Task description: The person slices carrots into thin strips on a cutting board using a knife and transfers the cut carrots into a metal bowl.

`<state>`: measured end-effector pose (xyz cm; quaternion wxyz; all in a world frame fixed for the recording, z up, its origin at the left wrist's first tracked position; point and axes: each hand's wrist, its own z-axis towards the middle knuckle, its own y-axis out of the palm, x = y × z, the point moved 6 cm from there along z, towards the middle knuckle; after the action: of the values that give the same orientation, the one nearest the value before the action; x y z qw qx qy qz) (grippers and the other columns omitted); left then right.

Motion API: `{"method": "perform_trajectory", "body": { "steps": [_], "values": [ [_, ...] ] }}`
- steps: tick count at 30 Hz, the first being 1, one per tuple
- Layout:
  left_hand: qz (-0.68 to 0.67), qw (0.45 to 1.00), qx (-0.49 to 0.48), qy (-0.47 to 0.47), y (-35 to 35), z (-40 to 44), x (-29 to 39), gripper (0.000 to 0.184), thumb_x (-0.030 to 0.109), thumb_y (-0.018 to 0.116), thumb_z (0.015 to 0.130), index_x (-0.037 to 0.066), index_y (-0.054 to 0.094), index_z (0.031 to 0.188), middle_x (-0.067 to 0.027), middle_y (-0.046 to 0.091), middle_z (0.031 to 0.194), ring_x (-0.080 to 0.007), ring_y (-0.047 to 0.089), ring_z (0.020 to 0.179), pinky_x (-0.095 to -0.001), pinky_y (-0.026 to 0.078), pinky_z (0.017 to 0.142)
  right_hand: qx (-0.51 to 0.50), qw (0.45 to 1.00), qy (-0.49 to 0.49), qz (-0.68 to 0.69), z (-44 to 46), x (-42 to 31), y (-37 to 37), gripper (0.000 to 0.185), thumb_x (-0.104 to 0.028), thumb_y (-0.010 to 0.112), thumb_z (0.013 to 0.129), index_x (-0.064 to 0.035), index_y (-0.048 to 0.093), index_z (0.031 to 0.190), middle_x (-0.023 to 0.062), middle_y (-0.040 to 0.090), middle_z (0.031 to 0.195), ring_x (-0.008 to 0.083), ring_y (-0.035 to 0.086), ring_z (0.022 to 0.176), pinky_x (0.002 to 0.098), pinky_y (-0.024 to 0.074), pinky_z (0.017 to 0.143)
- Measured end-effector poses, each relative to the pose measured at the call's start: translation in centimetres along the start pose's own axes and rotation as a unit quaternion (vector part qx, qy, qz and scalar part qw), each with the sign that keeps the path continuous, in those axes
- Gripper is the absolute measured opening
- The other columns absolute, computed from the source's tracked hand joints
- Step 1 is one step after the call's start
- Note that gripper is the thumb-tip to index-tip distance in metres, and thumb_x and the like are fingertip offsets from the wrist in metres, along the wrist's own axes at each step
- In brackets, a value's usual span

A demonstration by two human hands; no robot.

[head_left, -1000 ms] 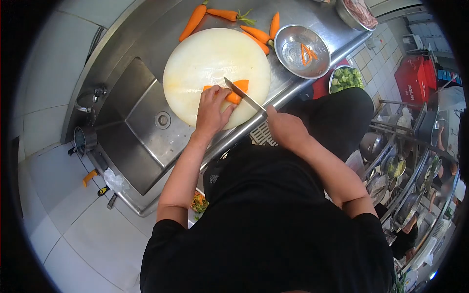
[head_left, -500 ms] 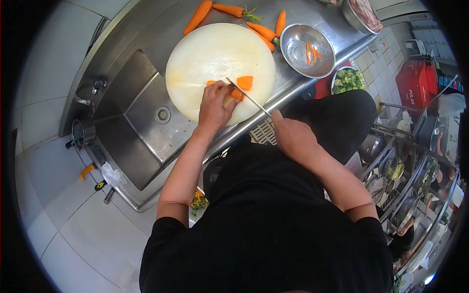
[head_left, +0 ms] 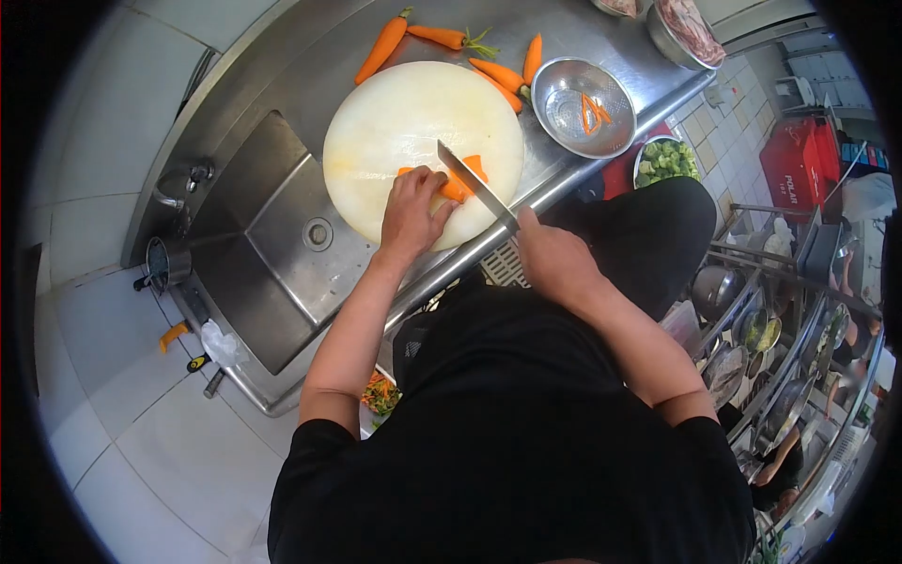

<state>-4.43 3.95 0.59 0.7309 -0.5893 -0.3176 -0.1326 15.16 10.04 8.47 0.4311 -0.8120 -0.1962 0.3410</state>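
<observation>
On the round white cutting board (head_left: 413, 113), my left hand (head_left: 412, 211) presses its curled fingers onto a piece of carrot (head_left: 455, 191). My right hand (head_left: 556, 252) grips the handle of a knife (head_left: 477, 188), whose blade lies across the board and touches or nearly touches that piece. Behind the blade, another carrot chunk (head_left: 476, 167) is partly covered. A bit of orange also shows past my left fingertips. Whole carrots (head_left: 383, 45) lie on the steel counter beyond the board.
A perforated steel bowl (head_left: 583, 105) with a few carrot strips stands right of the board. Below it is a bowl of chopped green vegetables (head_left: 666, 162). A metal bowl of raw meat (head_left: 684, 34) sits at the far right corner. The steel sink (head_left: 282, 235) lies left.
The knife blade has turned so that its broad side shows more. The whole view has shifted slightly, with the board lower in it. My left hand still holds the carrot piece.
</observation>
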Motion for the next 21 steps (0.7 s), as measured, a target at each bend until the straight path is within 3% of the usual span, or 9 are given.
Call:
{"method": "perform_trajectory", "body": {
  "steps": [7, 9, 16, 21],
  "values": [
    [-0.009, 1.000, -0.005, -0.021, 0.1, 0.2, 0.1, 0.044, 0.025, 0.080, 0.082, 0.007, 0.066, 0.120, -0.0131, 0.058, 0.122, -0.0329, 0.053, 0.118, -0.0425, 0.045, 0.103, -0.028, 0.999, 0.014, -0.005, -1.2, -0.3, -0.5, 0.017, -0.004, 0.047, 0.091, 0.0009, 0.045, 0.108, 0.0249, 0.070, 0.081, 0.0396, 0.072, 0.079, 0.0512, 0.0562, 0.070],
    [0.013, 1.000, 0.007, -0.011, 0.1, 0.1, 0.2, 0.045, 0.022, 0.081, 0.082, 0.003, 0.066, 0.119, -0.0133, 0.058, 0.124, -0.0332, 0.055, 0.116, -0.0413, 0.048, 0.100, -0.041, 0.999, 0.012, -0.016, -1.0, -0.2, -0.3, 0.018, -0.004, 0.047, 0.091, 0.0009, 0.045, 0.108, 0.0249, 0.070, 0.081, 0.0397, 0.072, 0.079, 0.0513, 0.0562, 0.071],
    [-0.005, 1.000, 0.024, 0.002, 0.0, 0.0, 0.4, 0.044, 0.021, 0.081, 0.081, 0.006, 0.065, 0.119, -0.0149, 0.059, 0.124, -0.0348, 0.055, 0.117, -0.0426, 0.047, 0.100, -0.064, 0.998, 0.014, -0.024, 1.6, 0.9, 3.6, 0.019, -0.006, 0.047, 0.093, 0.0013, 0.045, 0.111, 0.0256, 0.070, 0.082, 0.0402, 0.072, 0.083, 0.0525, 0.0560, 0.073],
    [-0.006, 0.999, 0.035, 0.013, 0.1, -0.2, 0.0, 0.043, 0.020, 0.081, 0.081, 0.007, 0.065, 0.118, -0.0147, 0.059, 0.124, -0.0349, 0.054, 0.119, -0.0429, 0.047, 0.102, -0.033, 0.999, 0.010, -0.007, 1.7, 1.6, 2.2, 0.018, -0.007, 0.046, 0.094, 0.0010, 0.045, 0.110, 0.0260, 0.069, 0.082, 0.0414, 0.071, 0.083, 0.0535, 0.0555, 0.073]
  ]
}}
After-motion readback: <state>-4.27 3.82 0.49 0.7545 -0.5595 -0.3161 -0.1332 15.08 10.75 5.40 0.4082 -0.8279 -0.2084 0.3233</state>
